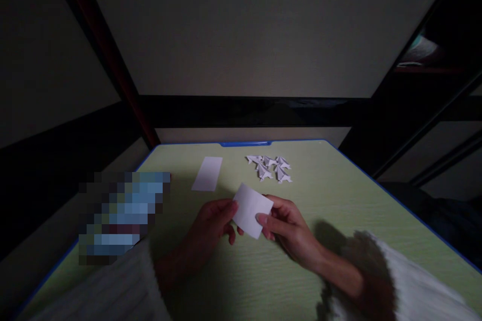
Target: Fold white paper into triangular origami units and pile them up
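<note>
While left hand and right hand pinch paper square between closed fingers, lower centre, uneven tug could crease it.

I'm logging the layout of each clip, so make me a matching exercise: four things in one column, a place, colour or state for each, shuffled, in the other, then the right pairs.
Column 1
1. square
2. sheet
3. figures
4. table

Column 2
A. pale green on top
B. folded, clustered beyond the right hand
C. between the fingers of both hands, the left hand at one corner
D. lying flat, left of the cluster

Right pairs: 1-C, 2-D, 3-B, 4-A
</note>
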